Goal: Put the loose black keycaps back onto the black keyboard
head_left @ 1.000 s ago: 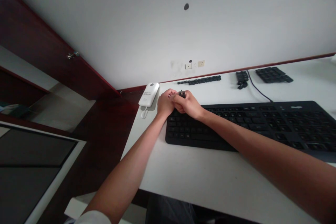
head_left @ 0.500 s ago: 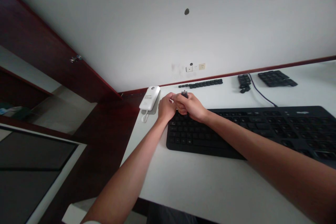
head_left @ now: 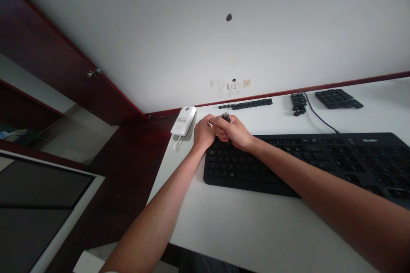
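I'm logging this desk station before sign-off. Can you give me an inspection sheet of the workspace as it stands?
Surface: white desk, bare in front of the keyboard.
Job's things: black keyboard flat on the desk; small dark tool sticking up from the right hand's grip, over the keyboard's far left corner.
Clutter: row of loose keycaps by the wall; two more keycap groups; white power bank at the desk's left edge.
Grippers: left hand and right hand closed, touching each other.
Cables: dark cable running back from the keyboard.
Surroundings: white wall with sockets; dark red cabinet on the left.
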Demonstrator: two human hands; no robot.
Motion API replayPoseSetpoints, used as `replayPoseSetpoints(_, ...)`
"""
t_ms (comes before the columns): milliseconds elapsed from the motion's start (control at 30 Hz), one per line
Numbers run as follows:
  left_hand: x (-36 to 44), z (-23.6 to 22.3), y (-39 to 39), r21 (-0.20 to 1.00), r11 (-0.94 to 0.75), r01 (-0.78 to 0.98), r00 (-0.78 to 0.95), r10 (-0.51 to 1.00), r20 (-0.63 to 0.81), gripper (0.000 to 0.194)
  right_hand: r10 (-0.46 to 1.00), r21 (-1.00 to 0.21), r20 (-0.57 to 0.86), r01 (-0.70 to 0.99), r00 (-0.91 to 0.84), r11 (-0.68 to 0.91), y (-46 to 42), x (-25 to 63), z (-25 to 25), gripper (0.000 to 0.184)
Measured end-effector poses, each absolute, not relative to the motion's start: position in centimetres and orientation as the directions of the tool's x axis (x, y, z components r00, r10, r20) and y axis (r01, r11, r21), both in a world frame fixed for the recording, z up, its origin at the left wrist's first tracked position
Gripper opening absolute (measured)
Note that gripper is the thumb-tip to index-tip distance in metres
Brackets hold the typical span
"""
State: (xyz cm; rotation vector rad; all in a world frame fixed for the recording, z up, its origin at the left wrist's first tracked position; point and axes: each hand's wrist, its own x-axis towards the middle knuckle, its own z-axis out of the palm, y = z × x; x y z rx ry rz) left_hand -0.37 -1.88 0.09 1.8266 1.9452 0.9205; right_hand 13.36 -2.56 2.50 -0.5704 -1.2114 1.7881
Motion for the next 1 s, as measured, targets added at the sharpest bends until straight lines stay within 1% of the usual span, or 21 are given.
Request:
replayPoseSetpoints(267, -0.4, 0.0, -1.7, 0.628, -0.019, 0.778, -0.13, 0.973, 0.19, 0.019, 0.855, -0.906, 0.086, -0.397, -0.511, -0.147, -2.6, 13.4, 2.6, 0.035)
replayPoseSetpoints(533, -0.1, 0.6, -1.9, 0.597, 0.027, 0.802, -0.14, 0.98, 0.144, 0.017, 0.852, -0.91, 0.079, -0.387, -0.517, -0.15, -2.5, 13.4, 2.8, 0.036)
replayPoseSetpoints(700, -0.1, 0.8, -1.9, 0.581, 0.056, 0.812, -0.149, 0.983, 0.112, 0.016, 0.848, -0.932, 0.047, -0.328, -0.528, -0.152, -2.8, 13.1, 2.9, 0.033)
replayPoseSetpoints(800, -0.1, 0.7, -2.0, 0.605, 0.035, 0.796, -0.138, 0.982, 0.125, 0.015, 0.835, -0.946, 0.025, -0.284, -0.55, -0.159, -2.8, 13.3, 3.3, 0.032)
replayPoseSetpoints(833, -0.1, 0.7, -2.1, 0.617, 0.028, 0.786, -0.142, 0.981, 0.136, 0.016, 0.833, -0.958, 0.033, -0.256, -0.552, -0.132, -2.6, 13.6, 3.5, 0.033)
replayPoseSetpoints(867, -0.1, 0.7, -2.2, 0.631, 0.018, 0.776, -0.147, 0.977, 0.152, 0.017, 0.837, -0.975, 0.059, -0.212, -0.544, -0.069, -2.2, 14.0, 3.9, 0.035)
replayPoseSetpoints(900, -0.1, 0.6, -2.3, 0.645, 0.006, 0.764, -0.151, 0.974, 0.169, 0.017, 0.846, -0.989, 0.101, -0.146, -0.524, 0.027, -1.7, 14.6, 4.3, 0.036)
replayPoseSetpoints(933, 0.0, 0.6, -2.3, 0.658, -0.005, 0.753, -0.155, 0.971, 0.184, 0.016, 0.851, -0.983, 0.176, -0.05, -0.495, 0.174, -1.0, 15.3, 4.8, 0.039)
replayPoseSetpoints(967, 0.0, 0.6, -2.4, 0.67, -0.016, 0.742, -0.157, 0.968, 0.197, 0.015, 0.852, -0.939, 0.261, 0.085, -0.455, 0.333, -0.2, 16.2, 5.2, 0.038)
replayPoseSetpoints(1000, 0.0, 0.6, -2.5, 0.68, -0.025, 0.733, -0.158, 0.966, 0.205, 0.016, 0.837, -0.846, 0.358, 0.236, -0.414, 0.479, 0.8, 17.2, 5.6, 0.035)
